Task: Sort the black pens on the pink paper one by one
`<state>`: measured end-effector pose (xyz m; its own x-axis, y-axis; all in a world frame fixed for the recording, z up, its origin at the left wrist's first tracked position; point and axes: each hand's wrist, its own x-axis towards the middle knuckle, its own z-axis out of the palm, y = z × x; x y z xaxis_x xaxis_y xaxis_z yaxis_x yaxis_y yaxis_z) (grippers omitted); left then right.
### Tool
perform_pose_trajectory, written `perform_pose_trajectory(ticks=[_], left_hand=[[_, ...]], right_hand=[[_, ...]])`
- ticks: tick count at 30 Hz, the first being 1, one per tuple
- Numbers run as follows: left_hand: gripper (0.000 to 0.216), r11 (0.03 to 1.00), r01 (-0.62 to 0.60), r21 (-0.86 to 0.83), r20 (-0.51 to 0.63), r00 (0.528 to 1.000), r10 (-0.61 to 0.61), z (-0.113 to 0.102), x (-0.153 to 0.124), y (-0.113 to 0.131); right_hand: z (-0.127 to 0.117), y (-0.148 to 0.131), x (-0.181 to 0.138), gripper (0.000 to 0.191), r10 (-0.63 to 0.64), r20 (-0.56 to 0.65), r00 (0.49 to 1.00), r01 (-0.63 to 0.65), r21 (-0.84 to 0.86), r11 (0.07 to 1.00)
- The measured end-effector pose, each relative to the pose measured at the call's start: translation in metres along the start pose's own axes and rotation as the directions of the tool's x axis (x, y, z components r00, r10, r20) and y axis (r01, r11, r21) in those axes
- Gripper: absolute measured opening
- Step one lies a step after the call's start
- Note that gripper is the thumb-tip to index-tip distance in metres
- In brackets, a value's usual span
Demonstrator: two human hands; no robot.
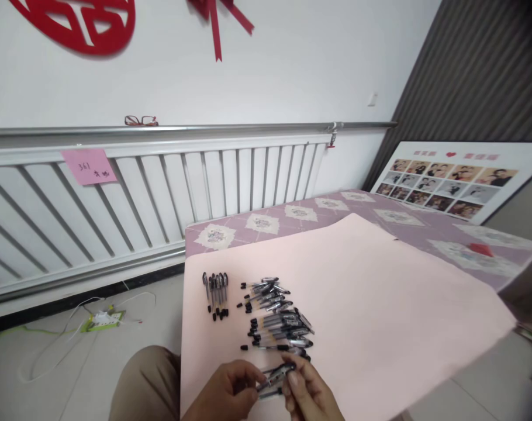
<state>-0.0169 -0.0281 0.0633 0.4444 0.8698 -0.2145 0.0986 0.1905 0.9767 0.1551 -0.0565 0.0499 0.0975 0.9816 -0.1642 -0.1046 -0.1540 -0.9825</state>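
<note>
At the table's near edge, my left hand point(224, 390) and my right hand point(307, 389) come together on a pen point(275, 376) with a dark clip end. My right fingers pinch its clip end, and the left thumb and index finger close on the other end. Another pen point(271, 393) shows just below, between the hands. Beyond them lies a loose pile of clear-barrelled pens with black ends point(281, 330), with a second pile point(268, 294) behind it. To the left, several pens point(217, 294) lie side by side, pointing toward me.
Pink paper point(371, 304) covers much of the table, over a purple patterned cloth point(299, 212). A white radiator point(213, 181) runs behind. My knee point(145, 383) is at the left edge. On the floor sits a power strip point(103, 319) with cables. A photo board point(450, 175) leans at right.
</note>
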Motion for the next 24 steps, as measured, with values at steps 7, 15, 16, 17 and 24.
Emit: perform_pose_trajectory(ticks=[7,15,16,17,24], left_hand=[[0.034,0.825,-0.021,-0.565,-0.181,0.978,-0.1,0.001,-0.004,0.003],[0.035,0.725,-0.029,-0.688,-0.047,0.999,-0.004,0.032,0.006,-0.013],[0.033,0.728,-0.044,-0.685,-0.04,0.999,0.022,0.034,0.007,-0.016],[0.032,0.729,-0.062,-0.682,-0.045,0.998,0.043,0.036,0.008,-0.017],[0.03,0.79,-0.137,-0.598,-0.138,0.988,0.067,0.038,0.009,-0.014]], right_hand=[[0.002,-0.004,-0.002,0.044,0.07,-0.052,0.996,-0.057,0.221,0.974],[0.003,-0.004,-0.009,0.045,0.051,0.03,0.998,-0.055,0.132,0.99],[0.001,-0.005,-0.009,0.046,0.055,0.067,0.996,-0.061,0.091,0.994],[0.0,-0.006,-0.009,0.047,0.07,0.112,0.991,-0.076,0.055,0.996],[-0.006,-0.002,-0.01,0.05,0.054,0.272,0.961,-0.02,-0.125,0.992]])
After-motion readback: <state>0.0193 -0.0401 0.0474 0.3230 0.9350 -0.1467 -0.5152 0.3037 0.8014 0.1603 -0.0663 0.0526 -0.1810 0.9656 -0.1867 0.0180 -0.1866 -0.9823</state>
